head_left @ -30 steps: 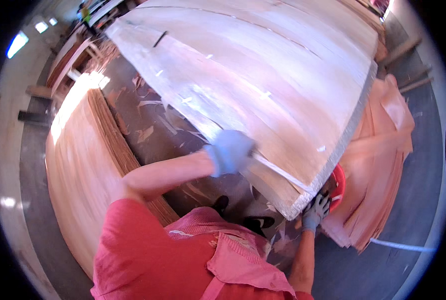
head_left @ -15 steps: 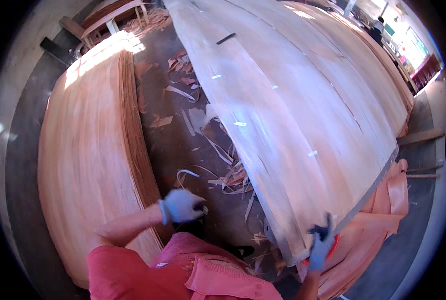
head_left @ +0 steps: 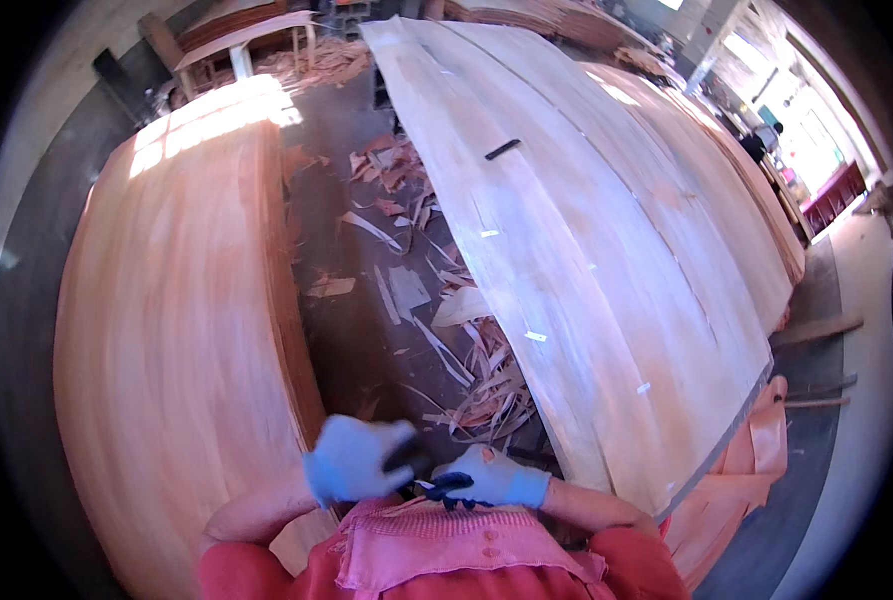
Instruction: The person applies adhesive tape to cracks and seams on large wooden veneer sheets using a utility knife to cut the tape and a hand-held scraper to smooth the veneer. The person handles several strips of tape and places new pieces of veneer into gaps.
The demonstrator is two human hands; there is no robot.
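Observation:
My left hand (head_left: 354, 460), in a pale glove with dark fingertips, is in front of my body, its fingers curled and somewhat blurred. Close beside it my right hand (head_left: 496, 478), gloved alike, has its dark-tipped fingers pinched together. A small whitish bit (head_left: 424, 485) shows at the right fingertips, too small to name. To the right lies a large stack of thin wood veneer sheets (head_left: 606, 300), with small white tape pieces (head_left: 535, 337) and a black strip (head_left: 502, 150) on top. Its near corner is beside my right forearm.
Another tall veneer stack (head_left: 186, 330) stands at my left. Veneer scraps (head_left: 491, 385) litter the floor (head_left: 341, 330) between the stacks. Folded veneer pieces (head_left: 726, 500) lie low at the right. A wooden bench (head_left: 241, 45) stands far left; a person (head_left: 761, 142) is far right.
My right hand has moved from the right stack's near corner leftward to my left hand. The red round thing near that corner is no longer visible. The view has shifted.

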